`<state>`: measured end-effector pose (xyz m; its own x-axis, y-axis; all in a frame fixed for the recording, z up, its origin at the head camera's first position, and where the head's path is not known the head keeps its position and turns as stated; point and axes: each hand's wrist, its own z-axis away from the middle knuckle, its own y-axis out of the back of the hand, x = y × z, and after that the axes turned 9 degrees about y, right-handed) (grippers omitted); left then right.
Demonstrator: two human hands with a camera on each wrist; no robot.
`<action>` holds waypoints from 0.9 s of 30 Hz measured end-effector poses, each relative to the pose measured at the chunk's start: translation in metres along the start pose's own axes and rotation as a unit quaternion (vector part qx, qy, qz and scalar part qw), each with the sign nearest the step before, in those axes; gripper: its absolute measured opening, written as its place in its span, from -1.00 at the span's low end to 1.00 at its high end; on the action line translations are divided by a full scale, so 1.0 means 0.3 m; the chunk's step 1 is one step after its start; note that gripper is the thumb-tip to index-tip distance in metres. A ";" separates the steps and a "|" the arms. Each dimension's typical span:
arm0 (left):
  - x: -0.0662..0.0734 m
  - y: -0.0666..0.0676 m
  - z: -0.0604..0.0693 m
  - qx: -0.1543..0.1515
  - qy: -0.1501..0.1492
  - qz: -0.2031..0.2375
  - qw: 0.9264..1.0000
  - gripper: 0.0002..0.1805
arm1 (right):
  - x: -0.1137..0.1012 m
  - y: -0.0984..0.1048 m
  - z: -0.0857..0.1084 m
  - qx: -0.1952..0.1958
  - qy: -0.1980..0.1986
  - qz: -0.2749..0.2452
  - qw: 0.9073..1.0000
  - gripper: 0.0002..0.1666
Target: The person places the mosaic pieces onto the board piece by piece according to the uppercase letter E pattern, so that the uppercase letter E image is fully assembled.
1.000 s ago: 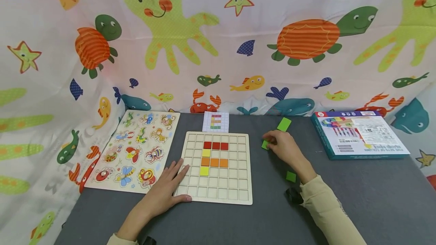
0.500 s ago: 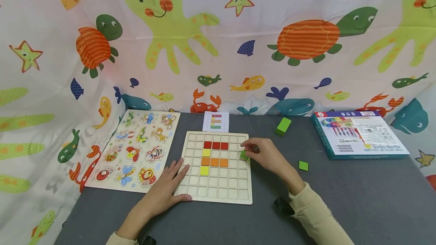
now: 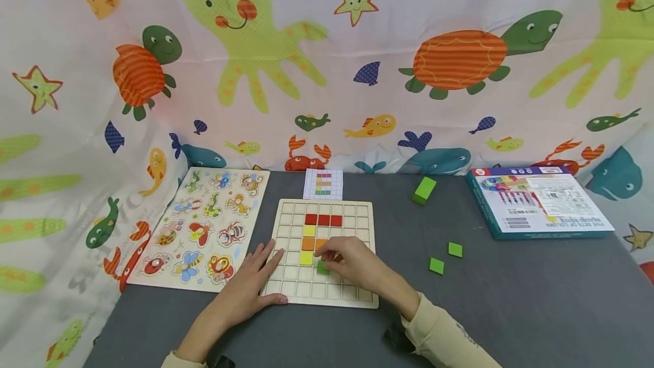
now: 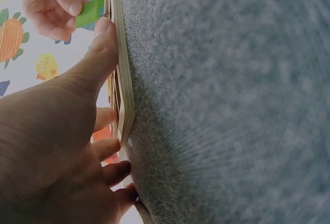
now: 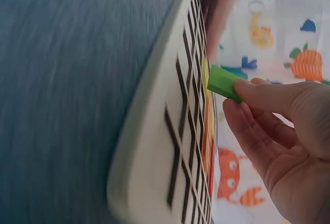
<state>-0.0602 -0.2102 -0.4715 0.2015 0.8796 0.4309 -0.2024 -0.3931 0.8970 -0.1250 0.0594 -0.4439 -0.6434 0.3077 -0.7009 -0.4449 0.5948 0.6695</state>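
Observation:
My left hand (image 3: 247,283) lies with straight, spread fingers on the left edge of the wooden grid board (image 3: 365,294). Between thumb and fingertips of my right hand (image 3: 352,263) a green square tile (image 5: 223,83) is pinched, tilted and just above the board. That tile is right of the lower yellow tile (image 3: 306,258); whether it touches the board I cannot tell. Red tiles (image 3: 323,220) form a row near the top, with another yellow tile (image 3: 309,230) below the leftmost. Orange tiles (image 3: 309,244) make a second row, partly covered by my right hand.
Two loose green tiles (image 3: 436,266) lie right of the board, and a stack of green tiles (image 3: 425,191) stands farther back. A small pattern card (image 3: 311,186) is behind the board. An insect-picture board (image 3: 204,266) lies left; a flat box (image 3: 541,203) sits at the back right.
My right hand has carried a green tile from the table on the right, across the board's right edge, to its middle. My left hand has stayed in place.

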 end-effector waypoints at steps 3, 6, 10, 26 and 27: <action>-0.006 -0.004 -0.003 -0.001 -0.002 -0.003 1.000 0.03 | -0.019 -0.034 -0.021 -0.007 0.000 -0.011 1.000 -0.76; -0.011 -0.008 -0.005 0.004 -0.006 -0.002 1.000 0.02 | -0.027 -0.061 -0.042 -0.009 -0.001 -0.017 1.000 -0.76; -0.013 -0.010 -0.005 0.006 -0.009 0.001 1.000 0.02 | -0.025 -0.085 -0.064 -0.010 -0.001 -0.021 1.000 -0.75; -0.011 -0.006 0.000 0.002 -0.004 0.003 1.000 0.03 | -0.017 -0.128 -0.077 -0.029 -0.022 0.038 0.999 -0.78; -0.012 -0.006 0.001 0.002 -0.003 0.003 1.000 0.03 | -0.017 -0.125 -0.076 -0.031 -0.022 0.032 0.999 -0.78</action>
<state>-0.0603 -0.2126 -0.4747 0.2070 0.8754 0.4368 -0.1994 -0.3993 0.8949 -0.1192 0.0187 -0.4598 -0.6449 0.3767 -0.6650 -0.4417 0.5264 0.7265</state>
